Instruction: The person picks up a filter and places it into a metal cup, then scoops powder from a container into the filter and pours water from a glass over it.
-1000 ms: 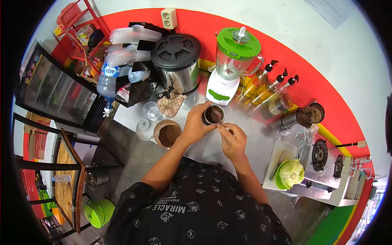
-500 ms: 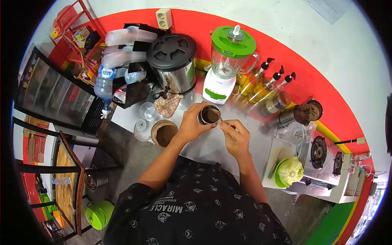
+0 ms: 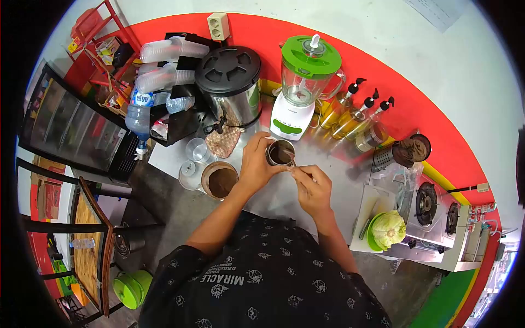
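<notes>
My left hand [image 3: 256,164] is wrapped round a metal cup [image 3: 270,155] with dark brown contents, held over the steel counter. In my right hand [image 3: 313,188] the fingers pinch the thin handle of a spoon [image 3: 294,162], whose lower end goes into the cup. The spoon's bowl is hidden in the brown contents. Beside my left forearm stands an open tub [image 3: 204,177] with brown powder in it. Left of the tub lies a clear round lid [image 3: 190,174], and a clear plastic cup [image 3: 197,148] is just behind it.
A green-lidded blender [image 3: 295,109] and a steel drink dispenser [image 3: 235,101] stand at the wall. Several pump bottles [image 3: 344,120] are to the right. A cabbage [image 3: 389,228] rests by the gas stove [image 3: 426,205]. Stacked cups [image 3: 164,79] are at the back left.
My right hand has shifted slightly left and down, with the spoon still at the cup's rim. My left hand keeps its hold, its fingers a little higher round the cup.
</notes>
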